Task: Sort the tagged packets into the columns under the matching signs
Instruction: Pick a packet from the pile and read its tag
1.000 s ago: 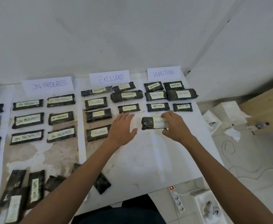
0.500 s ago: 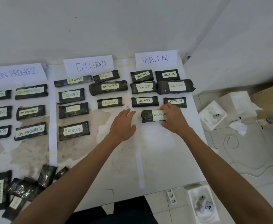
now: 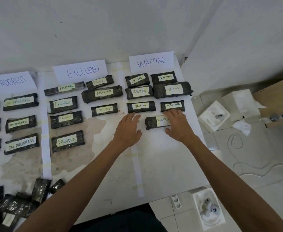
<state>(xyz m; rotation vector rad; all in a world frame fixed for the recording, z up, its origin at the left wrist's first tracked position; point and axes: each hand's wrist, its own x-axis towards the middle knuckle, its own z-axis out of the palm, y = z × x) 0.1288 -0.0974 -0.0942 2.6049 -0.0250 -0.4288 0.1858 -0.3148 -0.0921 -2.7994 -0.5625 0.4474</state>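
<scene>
White worktop (image 3: 162,164): a packet (image 3: 152,123) is being set under the WAITING sign (image 3: 151,61).
The right hand (image 3: 177,128) is pinching its right end in the near row; the left hand (image 3: 129,131) is lying spread beside it. Likely light, soft and slick: grip across the width.

Dark tagged packet (image 3: 155,123) flat under WAITING sign (image 3: 151,61)

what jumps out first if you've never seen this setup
Dark packets with yellow tags lie in rows under handwritten signs: EXCLUDED sign in the middle, WAITING sign at the right. Below the WAITING rows the right hand grips one more WAITING packet, the left hand flat on the table beside it. A jumbled pile of packets sits near left.
</scene>
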